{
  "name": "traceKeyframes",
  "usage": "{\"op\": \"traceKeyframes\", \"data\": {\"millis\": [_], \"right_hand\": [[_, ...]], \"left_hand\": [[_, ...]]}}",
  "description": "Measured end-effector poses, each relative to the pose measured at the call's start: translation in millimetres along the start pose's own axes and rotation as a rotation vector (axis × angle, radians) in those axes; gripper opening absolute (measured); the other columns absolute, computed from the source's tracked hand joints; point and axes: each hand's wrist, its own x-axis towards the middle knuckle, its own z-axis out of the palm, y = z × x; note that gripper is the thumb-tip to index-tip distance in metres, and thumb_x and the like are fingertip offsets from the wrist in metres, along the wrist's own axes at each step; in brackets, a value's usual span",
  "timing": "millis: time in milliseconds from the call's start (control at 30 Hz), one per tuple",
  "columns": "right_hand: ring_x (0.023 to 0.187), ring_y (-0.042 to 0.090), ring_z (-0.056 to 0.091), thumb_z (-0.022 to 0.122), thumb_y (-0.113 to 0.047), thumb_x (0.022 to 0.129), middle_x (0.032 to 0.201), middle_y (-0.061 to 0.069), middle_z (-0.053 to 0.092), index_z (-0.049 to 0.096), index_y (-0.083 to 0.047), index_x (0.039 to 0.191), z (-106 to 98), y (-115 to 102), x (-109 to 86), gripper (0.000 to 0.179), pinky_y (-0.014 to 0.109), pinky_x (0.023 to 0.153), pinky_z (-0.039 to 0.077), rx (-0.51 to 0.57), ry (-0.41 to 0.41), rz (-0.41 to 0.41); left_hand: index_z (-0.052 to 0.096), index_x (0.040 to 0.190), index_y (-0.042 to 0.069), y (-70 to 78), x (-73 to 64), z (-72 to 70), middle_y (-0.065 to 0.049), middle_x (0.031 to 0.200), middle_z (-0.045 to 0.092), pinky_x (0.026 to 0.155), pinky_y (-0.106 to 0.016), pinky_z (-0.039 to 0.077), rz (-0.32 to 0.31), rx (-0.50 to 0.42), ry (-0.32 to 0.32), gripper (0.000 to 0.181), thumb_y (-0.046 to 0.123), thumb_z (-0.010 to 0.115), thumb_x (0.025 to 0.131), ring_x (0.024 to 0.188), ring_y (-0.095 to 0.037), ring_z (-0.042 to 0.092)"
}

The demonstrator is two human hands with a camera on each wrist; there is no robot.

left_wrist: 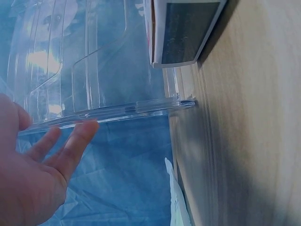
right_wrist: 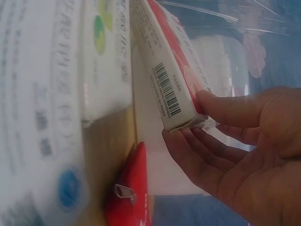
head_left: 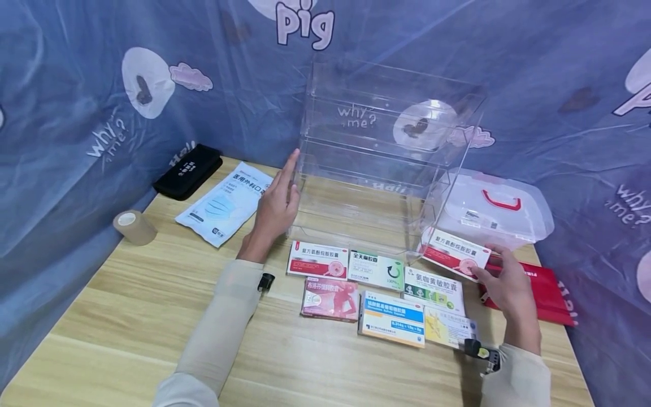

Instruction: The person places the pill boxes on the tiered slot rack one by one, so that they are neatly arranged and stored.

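Note:
In the head view my left hand (head_left: 277,206) reaches to the left side of a clear acrylic shelf rack (head_left: 373,152). Its fingers are extended along the panel, and the left wrist view shows the fingertips (left_wrist: 87,128) right at the clear edge. My right hand (head_left: 508,285) pinches a red and white medicine box (head_left: 454,254) by its right end, thumb on the printed face and fingers behind. This box is tilted at the rack's lower right corner; its barcode side (right_wrist: 164,84) shows in the right wrist view.
Several medicine boxes lie before the rack, including a pink box (head_left: 330,298) and a blue-white box (head_left: 391,317). A lidded plastic case (head_left: 495,206) and red pouch (head_left: 546,294) are right. Left are a mask packet (head_left: 226,203), black case (head_left: 188,172) and tape roll (head_left: 134,228).

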Motion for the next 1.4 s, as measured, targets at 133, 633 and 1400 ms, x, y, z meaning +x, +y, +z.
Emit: {"op": "traceKeyframes", "data": {"millis": [133,633,1400], "right_hand": [[0.133,0.06,0.051,0.069,-0.021,0.105,0.157,0.04,0.044,0.025,-0.005,0.17,-6,-1,-2.9,0.079,0.066,0.101,0.057,-0.004,0.017,-0.001],[0.128,0.061,0.055,0.068,-0.017,0.105,0.151,0.041,0.051,0.031,-0.007,0.167,-23,-12,-19.8,0.073,-0.001,0.063,0.04,0.016,0.164,-0.074],[0.131,0.051,0.059,0.069,-0.014,0.104,0.157,0.029,0.054,0.034,-0.018,0.169,-31,-30,-35.1,0.074,-0.002,0.068,0.042,0.04,0.334,-0.021]], "left_hand": [[0.026,0.173,0.025,-0.6,-0.2,0.5,-0.004,0.175,0.039,0.055,-0.039,0.044,0.005,-0.003,-0.004,0.072,0.006,0.048,0.107,0.066,-0.028,0.048],[0.025,0.173,0.025,-0.2,-2.7,2.3,-0.004,0.176,0.037,0.058,-0.042,0.051,-0.006,0.001,-0.004,0.072,0.008,0.047,0.107,0.084,-0.036,0.061],[0.026,0.173,0.026,2.4,-2.3,0.0,-0.003,0.176,0.037,0.059,-0.042,0.049,-0.011,0.01,-0.004,0.073,0.006,0.049,0.107,0.071,-0.033,0.054]]}}
